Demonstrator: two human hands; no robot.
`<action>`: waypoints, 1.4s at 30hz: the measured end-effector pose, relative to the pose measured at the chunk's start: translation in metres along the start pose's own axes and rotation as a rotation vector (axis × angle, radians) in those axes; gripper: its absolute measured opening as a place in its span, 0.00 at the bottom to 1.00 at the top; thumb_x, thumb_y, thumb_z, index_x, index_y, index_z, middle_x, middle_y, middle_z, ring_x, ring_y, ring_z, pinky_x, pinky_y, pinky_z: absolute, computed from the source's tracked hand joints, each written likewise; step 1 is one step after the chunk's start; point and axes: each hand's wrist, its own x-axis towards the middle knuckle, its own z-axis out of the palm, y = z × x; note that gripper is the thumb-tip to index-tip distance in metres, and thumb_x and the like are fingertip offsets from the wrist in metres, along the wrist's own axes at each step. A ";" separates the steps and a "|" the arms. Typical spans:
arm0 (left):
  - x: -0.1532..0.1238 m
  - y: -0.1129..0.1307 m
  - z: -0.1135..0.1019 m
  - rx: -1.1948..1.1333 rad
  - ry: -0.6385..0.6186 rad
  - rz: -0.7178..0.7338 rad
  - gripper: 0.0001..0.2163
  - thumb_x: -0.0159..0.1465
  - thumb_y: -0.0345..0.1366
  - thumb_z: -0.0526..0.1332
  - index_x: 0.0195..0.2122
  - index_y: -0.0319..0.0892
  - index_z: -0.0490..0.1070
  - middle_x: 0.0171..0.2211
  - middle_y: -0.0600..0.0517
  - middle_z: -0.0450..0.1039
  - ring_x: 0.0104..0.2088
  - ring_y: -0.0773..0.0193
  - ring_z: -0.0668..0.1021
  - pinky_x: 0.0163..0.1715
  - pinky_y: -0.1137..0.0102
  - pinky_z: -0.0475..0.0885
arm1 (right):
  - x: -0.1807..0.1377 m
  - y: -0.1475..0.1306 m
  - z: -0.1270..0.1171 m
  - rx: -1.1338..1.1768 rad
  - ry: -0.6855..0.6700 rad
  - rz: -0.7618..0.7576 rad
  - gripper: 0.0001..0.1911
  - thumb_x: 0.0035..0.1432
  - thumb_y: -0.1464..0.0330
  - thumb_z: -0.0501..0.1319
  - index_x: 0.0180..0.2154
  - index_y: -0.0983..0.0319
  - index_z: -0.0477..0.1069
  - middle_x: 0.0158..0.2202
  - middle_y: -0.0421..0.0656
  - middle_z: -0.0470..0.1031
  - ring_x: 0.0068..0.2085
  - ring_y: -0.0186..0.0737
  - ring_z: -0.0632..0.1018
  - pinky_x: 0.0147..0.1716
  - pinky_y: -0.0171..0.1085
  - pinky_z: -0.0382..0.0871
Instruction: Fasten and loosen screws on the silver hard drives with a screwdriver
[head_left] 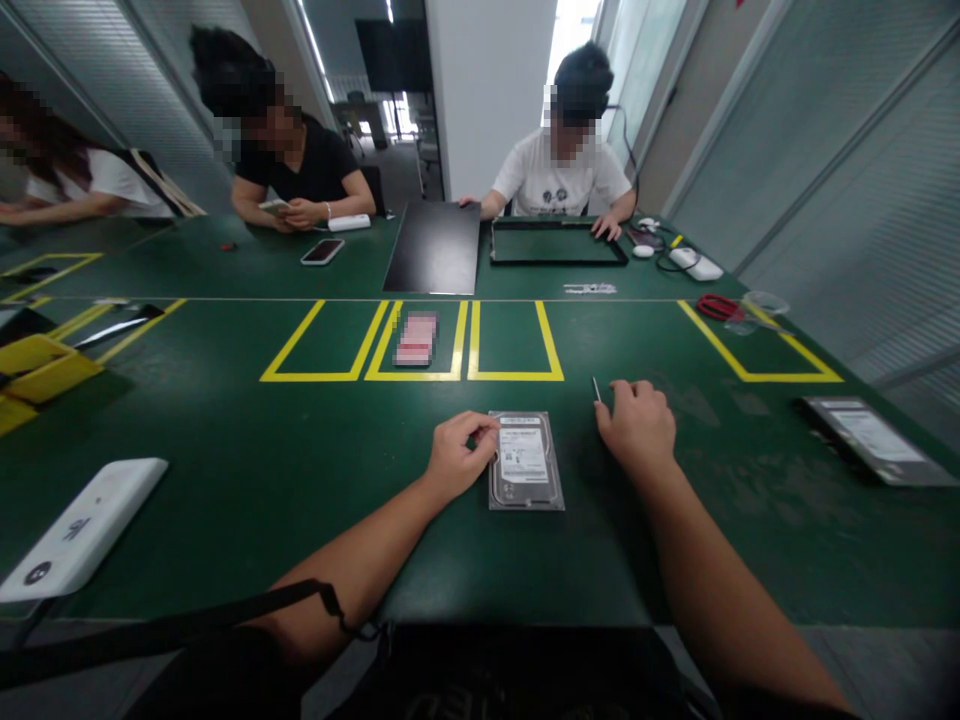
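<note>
A hard drive (pixel 523 455) with a white label lies flat on the green table in front of me. The fingers and thumb of my left hand (pixel 463 452) pinch together at its upper left edge. To the right of the drive and apart from it, my right hand (pixel 640 425) is curled with the palm down near the table. A thin, pale stick-like tool (pixel 597 389) sticks out past its thumb; the rest is hidden by the hand, and its kind does not show.
Yellow tape frames (pixel 516 378) mark the table, one around a pink pack (pixel 416 338). A second drive-like box (pixel 874 440) lies right, a white power bank (pixel 82 530) left. Across sit several people, one touching a dark panel (pixel 435 245) and a black frame (pixel 559 262).
</note>
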 end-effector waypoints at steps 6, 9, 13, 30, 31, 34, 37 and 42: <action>-0.002 -0.005 -0.002 -0.107 0.067 0.017 0.04 0.58 0.29 0.63 0.33 0.39 0.77 0.25 0.54 0.75 0.24 0.69 0.75 0.27 0.73 0.71 | 0.004 0.005 0.000 0.003 -0.277 0.072 0.21 0.67 0.55 0.55 0.51 0.65 0.66 0.48 0.54 0.68 0.47 0.54 0.74 0.40 0.44 0.70; -0.003 -0.008 -0.002 -0.162 0.094 -0.026 0.04 0.58 0.31 0.63 0.34 0.38 0.76 0.24 0.54 0.74 0.23 0.69 0.74 0.26 0.73 0.71 | 0.003 0.004 -0.001 0.021 -0.360 0.067 0.21 0.68 0.54 0.54 0.50 0.64 0.66 0.47 0.54 0.69 0.47 0.54 0.75 0.42 0.46 0.71; -0.003 -0.009 -0.004 -0.119 0.079 -0.088 0.04 0.61 0.34 0.63 0.34 0.39 0.75 0.25 0.54 0.74 0.25 0.69 0.74 0.28 0.74 0.70 | 0.001 0.002 -0.001 0.029 -0.421 0.052 0.21 0.66 0.53 0.55 0.49 0.65 0.66 0.46 0.55 0.72 0.47 0.55 0.76 0.43 0.47 0.72; 0.005 -0.010 -0.014 0.027 -0.249 0.033 0.07 0.67 0.36 0.59 0.37 0.40 0.74 0.32 0.51 0.75 0.33 0.65 0.75 0.36 0.70 0.69 | 0.000 0.003 -0.007 0.217 -0.056 0.036 0.15 0.67 0.62 0.53 0.48 0.65 0.69 0.46 0.53 0.71 0.45 0.50 0.75 0.45 0.44 0.69; 0.006 -0.010 -0.016 0.039 -0.280 0.058 0.07 0.67 0.36 0.59 0.37 0.40 0.74 0.32 0.51 0.75 0.34 0.64 0.76 0.37 0.69 0.69 | 0.000 0.004 -0.005 0.257 -0.006 0.001 0.15 0.66 0.63 0.54 0.47 0.66 0.70 0.46 0.53 0.71 0.46 0.49 0.75 0.46 0.43 0.68; 0.007 -0.012 -0.021 0.078 -0.363 0.125 0.07 0.68 0.36 0.59 0.37 0.40 0.74 0.34 0.50 0.76 0.36 0.63 0.76 0.40 0.68 0.69 | 0.004 0.006 0.002 0.428 0.144 -0.103 0.14 0.64 0.64 0.56 0.44 0.67 0.73 0.42 0.52 0.73 0.45 0.47 0.74 0.48 0.42 0.67; 0.008 -0.013 -0.024 0.132 -0.436 0.148 0.07 0.69 0.37 0.59 0.38 0.41 0.74 0.33 0.51 0.76 0.36 0.63 0.75 0.39 0.68 0.68 | 0.007 0.007 0.006 0.663 0.277 -0.113 0.15 0.59 0.61 0.61 0.41 0.66 0.74 0.39 0.50 0.74 0.42 0.46 0.75 0.47 0.43 0.69; 0.008 -0.006 -0.026 0.136 -0.557 0.181 0.08 0.69 0.37 0.57 0.37 0.40 0.72 0.34 0.50 0.75 0.36 0.62 0.74 0.40 0.67 0.68 | 0.008 0.005 0.007 1.043 0.341 0.013 0.20 0.50 0.56 0.68 0.40 0.64 0.75 0.37 0.47 0.76 0.38 0.43 0.76 0.41 0.42 0.71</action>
